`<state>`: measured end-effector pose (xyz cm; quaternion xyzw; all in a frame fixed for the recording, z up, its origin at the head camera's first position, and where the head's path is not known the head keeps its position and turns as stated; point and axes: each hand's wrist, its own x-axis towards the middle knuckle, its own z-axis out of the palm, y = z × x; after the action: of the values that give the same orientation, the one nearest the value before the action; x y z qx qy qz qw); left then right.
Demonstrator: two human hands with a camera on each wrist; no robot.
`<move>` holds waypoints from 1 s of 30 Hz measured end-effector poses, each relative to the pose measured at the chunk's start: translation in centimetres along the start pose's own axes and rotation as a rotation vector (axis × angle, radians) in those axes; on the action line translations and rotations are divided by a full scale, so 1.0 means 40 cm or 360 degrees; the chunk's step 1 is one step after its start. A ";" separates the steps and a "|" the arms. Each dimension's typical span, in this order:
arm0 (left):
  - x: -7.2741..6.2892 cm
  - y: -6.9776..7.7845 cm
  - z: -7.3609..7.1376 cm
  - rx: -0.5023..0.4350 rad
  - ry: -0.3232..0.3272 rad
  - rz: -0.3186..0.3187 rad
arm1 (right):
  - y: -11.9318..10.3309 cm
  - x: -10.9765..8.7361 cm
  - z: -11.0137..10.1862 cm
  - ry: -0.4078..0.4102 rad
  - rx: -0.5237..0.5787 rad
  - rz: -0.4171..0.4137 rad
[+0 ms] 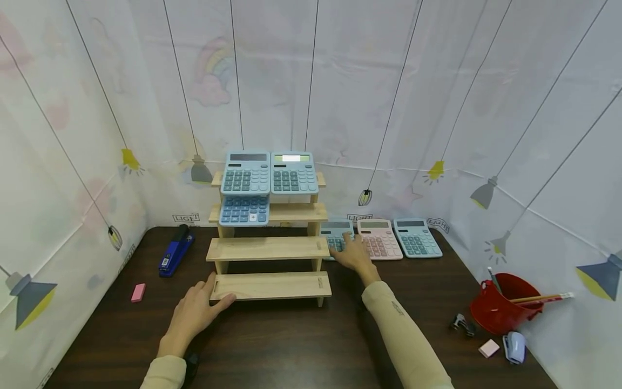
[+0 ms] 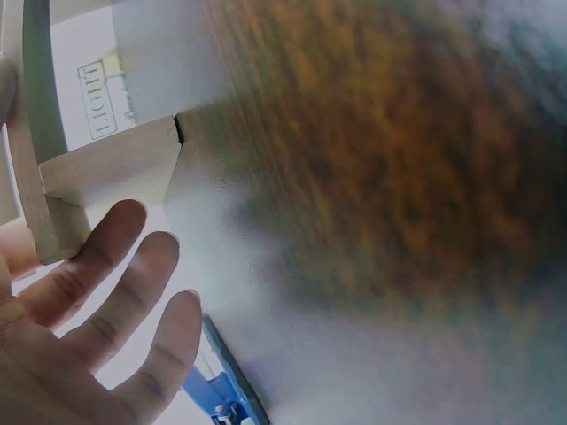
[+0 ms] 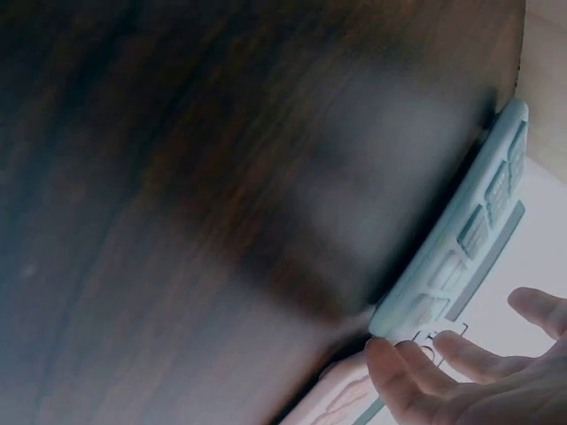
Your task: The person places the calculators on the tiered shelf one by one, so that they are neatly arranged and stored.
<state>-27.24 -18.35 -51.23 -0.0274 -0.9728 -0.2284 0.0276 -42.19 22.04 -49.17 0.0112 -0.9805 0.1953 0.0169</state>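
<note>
My left hand (image 1: 191, 315) grips the left corner of the lowest step of a wooden tiered stand (image 1: 269, 285), thumb along its front edge. In the left wrist view, other fingers (image 2: 155, 283) extend past the step's end. My right hand (image 1: 353, 255) reaches over a blue calculator (image 1: 335, 233) on the table beside the stand. In the right wrist view, its fingertips (image 3: 384, 352) are right at the edge of that calculator, next to a pink calculator (image 1: 379, 239). Two blue calculators (image 1: 245, 174) stand on the top tier, and another blue calculator (image 1: 244, 210) on the tier below.
Further right lies another blue calculator (image 1: 418, 239). A blue stapler (image 1: 176, 251) and a pink eraser (image 1: 138, 293) are at the left. At the right are a red bucket (image 1: 495, 310) with pencils, a black clip-like item (image 1: 462, 325), a pale eraser (image 1: 488, 348) and a small light-blue stapler (image 1: 514, 347).
</note>
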 end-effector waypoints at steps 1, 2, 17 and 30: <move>0.000 0.000 0.001 -0.0001 0.0003 -0.0002 | -0.001 0.003 0.002 -0.0012 -0.0002 0.0011; 0.000 0.000 0.002 -0.0004 0.0004 -0.0004 | -0.002 0.006 0.005 -0.0025 -0.0006 0.0023; 0.004 -0.005 0.006 -0.0013 0.0007 -0.0021 | -0.023 0.036 0.042 -0.0177 -0.0085 0.0219; 0.002 -0.004 0.005 -0.0016 0.0018 -0.0032 | -0.026 0.040 0.056 -0.0140 -0.0169 0.0242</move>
<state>-27.35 -18.39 -51.47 -0.0164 -0.9717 -0.2337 0.0305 -43.83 20.20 -50.77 -0.0557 -0.9873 0.1431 -0.0404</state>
